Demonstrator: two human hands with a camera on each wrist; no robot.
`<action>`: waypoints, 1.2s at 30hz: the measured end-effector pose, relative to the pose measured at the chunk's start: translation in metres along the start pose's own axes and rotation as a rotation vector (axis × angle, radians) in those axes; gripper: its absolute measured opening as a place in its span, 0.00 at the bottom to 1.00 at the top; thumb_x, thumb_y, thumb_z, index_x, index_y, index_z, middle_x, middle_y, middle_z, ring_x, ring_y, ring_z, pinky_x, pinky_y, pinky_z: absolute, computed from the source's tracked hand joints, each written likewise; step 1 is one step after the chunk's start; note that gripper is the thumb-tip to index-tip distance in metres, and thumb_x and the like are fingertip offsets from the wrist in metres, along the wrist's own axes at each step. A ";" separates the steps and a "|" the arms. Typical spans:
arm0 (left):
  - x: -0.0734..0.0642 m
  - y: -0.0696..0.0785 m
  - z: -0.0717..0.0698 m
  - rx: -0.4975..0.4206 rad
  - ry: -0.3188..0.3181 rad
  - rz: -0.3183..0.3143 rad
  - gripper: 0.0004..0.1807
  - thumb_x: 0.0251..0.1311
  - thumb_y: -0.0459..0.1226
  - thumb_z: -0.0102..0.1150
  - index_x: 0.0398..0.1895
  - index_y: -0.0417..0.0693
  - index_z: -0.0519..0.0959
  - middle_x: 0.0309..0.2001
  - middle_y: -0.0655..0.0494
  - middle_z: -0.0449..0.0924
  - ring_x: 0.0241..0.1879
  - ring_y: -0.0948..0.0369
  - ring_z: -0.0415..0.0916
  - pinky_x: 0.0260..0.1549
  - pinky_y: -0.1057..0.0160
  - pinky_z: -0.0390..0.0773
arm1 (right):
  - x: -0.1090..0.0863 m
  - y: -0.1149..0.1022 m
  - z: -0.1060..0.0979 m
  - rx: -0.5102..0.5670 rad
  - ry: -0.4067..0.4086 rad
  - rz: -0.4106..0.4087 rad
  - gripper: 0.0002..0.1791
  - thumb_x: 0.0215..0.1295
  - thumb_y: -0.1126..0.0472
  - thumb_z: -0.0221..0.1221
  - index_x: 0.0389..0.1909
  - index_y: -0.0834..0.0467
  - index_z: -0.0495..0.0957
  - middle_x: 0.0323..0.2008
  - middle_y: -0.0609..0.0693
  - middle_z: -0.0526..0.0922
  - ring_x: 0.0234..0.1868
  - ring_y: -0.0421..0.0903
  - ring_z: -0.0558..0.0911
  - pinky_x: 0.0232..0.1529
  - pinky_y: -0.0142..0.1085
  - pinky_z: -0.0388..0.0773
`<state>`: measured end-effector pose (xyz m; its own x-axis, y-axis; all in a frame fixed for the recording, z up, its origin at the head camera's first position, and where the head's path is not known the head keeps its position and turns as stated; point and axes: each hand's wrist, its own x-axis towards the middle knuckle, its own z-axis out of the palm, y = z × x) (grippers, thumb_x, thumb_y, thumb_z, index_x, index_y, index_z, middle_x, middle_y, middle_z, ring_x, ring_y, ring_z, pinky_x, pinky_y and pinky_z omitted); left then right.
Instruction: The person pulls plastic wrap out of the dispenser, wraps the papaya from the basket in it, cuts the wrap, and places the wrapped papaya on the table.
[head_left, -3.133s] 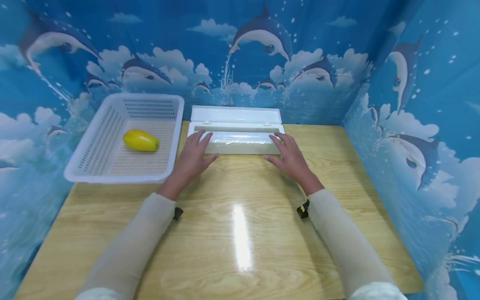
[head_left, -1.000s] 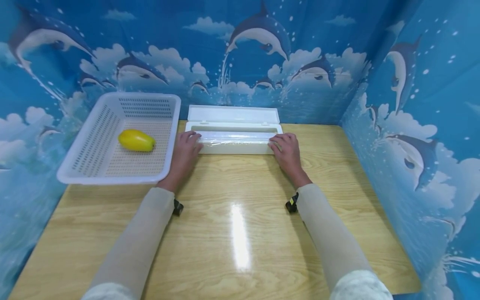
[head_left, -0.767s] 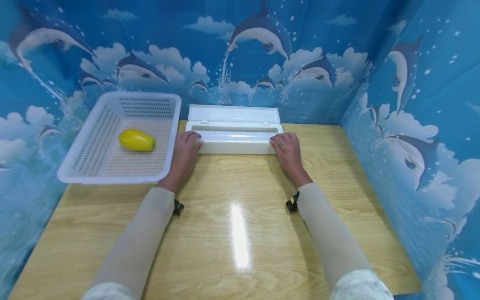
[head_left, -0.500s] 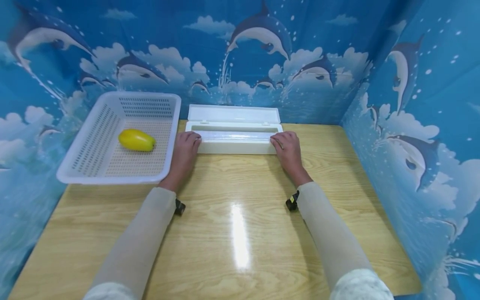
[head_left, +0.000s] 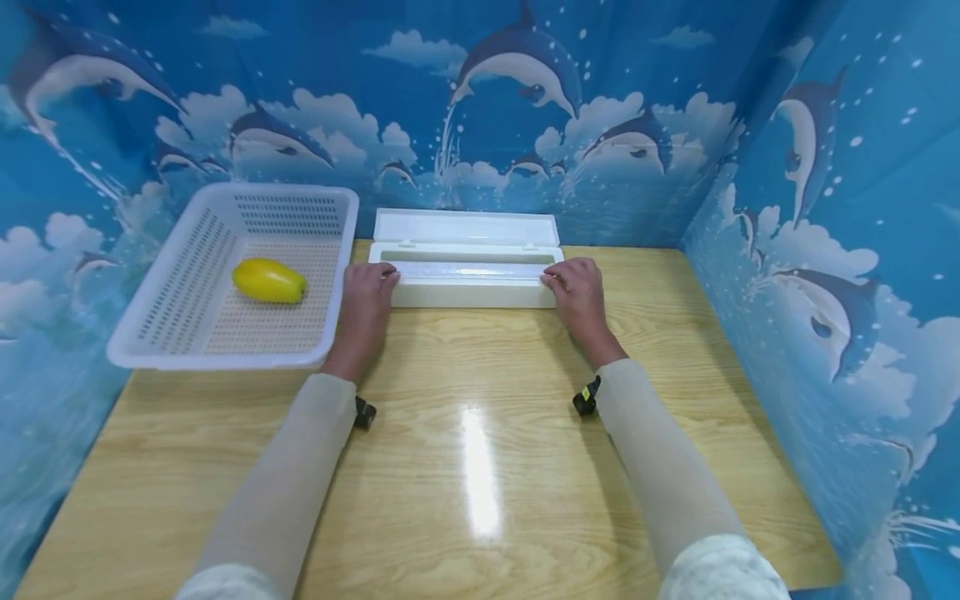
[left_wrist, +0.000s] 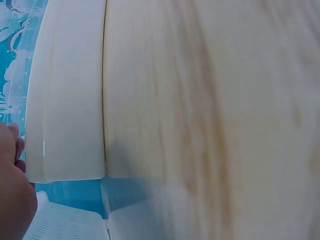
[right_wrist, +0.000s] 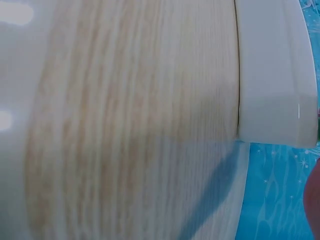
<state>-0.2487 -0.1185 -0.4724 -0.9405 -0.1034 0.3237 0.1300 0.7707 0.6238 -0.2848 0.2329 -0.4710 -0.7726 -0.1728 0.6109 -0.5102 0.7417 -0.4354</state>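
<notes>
A long white cling film dispenser box (head_left: 480,297) stands at the back of the table with its lid (head_left: 467,227) up. Inside lies a roll of cling film (head_left: 471,271), shiny and clear. At the box's left end my left hand (head_left: 367,302) pinches the film's edge between thumb and fingers. My right hand (head_left: 579,293) pinches the same edge at the right end. The box's front wall (left_wrist: 75,90) fills much of the left wrist view's left side, the left hand (left_wrist: 12,185) beside its end. In the right wrist view only a sliver of the right hand (right_wrist: 312,195) shows.
Left of the box stands a white plastic basket (head_left: 225,360) with a yellow, papaya-like fruit (head_left: 268,280) in it; the left forearm passes close to its corner. The wooden table (head_left: 480,375) meets a blue dolphin-print curtain (head_left: 420,100) at the back and right.
Both hands came down from spread fingers above the box to its two ends and took the film's edge. The film that hung crinkled over the front wall has been lifted off it.
</notes>
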 end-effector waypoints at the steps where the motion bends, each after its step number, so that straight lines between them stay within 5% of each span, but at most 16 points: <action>1: 0.000 0.000 -0.001 -0.011 -0.002 -0.004 0.18 0.79 0.46 0.43 0.57 0.45 0.76 0.52 0.49 0.77 0.59 0.53 0.67 0.61 0.53 0.73 | 0.000 0.001 0.000 0.004 -0.002 -0.002 0.08 0.63 0.61 0.67 0.37 0.63 0.85 0.38 0.59 0.86 0.49 0.59 0.77 0.58 0.54 0.68; 15: 0.003 -0.004 -0.004 -0.053 0.023 0.048 0.14 0.76 0.42 0.50 0.52 0.43 0.79 0.48 0.47 0.81 0.56 0.51 0.70 0.58 0.51 0.72 | -0.002 0.004 -0.009 -0.046 -0.072 -0.128 0.06 0.67 0.66 0.63 0.40 0.63 0.87 0.40 0.57 0.87 0.50 0.58 0.79 0.53 0.55 0.71; 26: 0.000 -0.007 -0.009 -0.067 0.051 0.136 0.13 0.74 0.38 0.53 0.49 0.39 0.82 0.48 0.44 0.85 0.54 0.49 0.74 0.57 0.50 0.74 | 0.004 0.003 -0.013 -0.071 -0.052 -0.069 0.07 0.69 0.68 0.61 0.43 0.63 0.86 0.38 0.59 0.88 0.47 0.59 0.79 0.49 0.53 0.72; 36: -0.001 -0.006 -0.011 -0.109 0.069 0.058 0.14 0.73 0.40 0.55 0.51 0.41 0.83 0.48 0.45 0.85 0.52 0.50 0.76 0.55 0.52 0.77 | 0.005 0.003 -0.009 -0.036 -0.030 -0.025 0.08 0.70 0.67 0.61 0.44 0.64 0.86 0.38 0.61 0.88 0.45 0.59 0.79 0.51 0.53 0.73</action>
<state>-0.2450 -0.1297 -0.4684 -0.9069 -0.1064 0.4076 0.2205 0.7045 0.6745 -0.2866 0.2400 -0.4627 -0.7711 -0.2108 0.6009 -0.5160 0.7597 -0.3957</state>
